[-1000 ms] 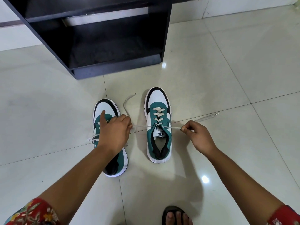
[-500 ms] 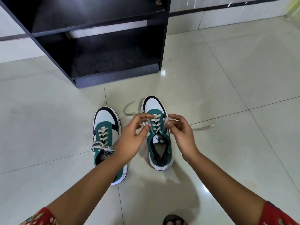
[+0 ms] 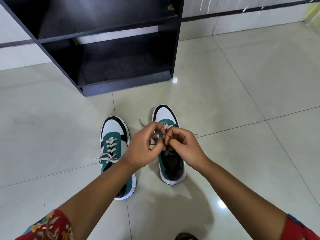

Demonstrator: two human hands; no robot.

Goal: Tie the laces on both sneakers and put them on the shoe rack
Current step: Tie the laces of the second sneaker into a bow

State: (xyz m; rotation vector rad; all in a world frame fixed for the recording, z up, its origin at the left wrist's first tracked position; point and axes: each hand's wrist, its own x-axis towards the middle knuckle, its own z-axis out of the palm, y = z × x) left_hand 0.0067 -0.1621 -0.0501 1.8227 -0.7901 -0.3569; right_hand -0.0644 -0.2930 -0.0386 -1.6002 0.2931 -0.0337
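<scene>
Two green, white and black sneakers stand side by side on the tiled floor, toes pointing away from me. The left sneaker [image 3: 113, 135] has its white lace tied in a bow [image 3: 106, 158]. Over the tongue of the right sneaker [image 3: 168, 116] my left hand [image 3: 144, 148] and my right hand [image 3: 183, 146] meet, each pinching part of its white lace [image 3: 156, 135]. One loose lace end [image 3: 142, 122] sticks out to the left of my fingers. The black shoe rack [image 3: 107, 49] stands just beyond the shoes, its two visible shelves bare.
Glossy cream floor tiles [image 3: 242, 101] surround the shoes. A white wall with a dark stripe [image 3: 242, 9] runs behind the rack. A foot in a dark sandal [image 3: 186, 237] shows at the bottom edge.
My hands went from pulling the right sneaker's lace wide apart to meeting over its tongue, fingers now curled tight on the lace. The view has tilted up, showing more rack.
</scene>
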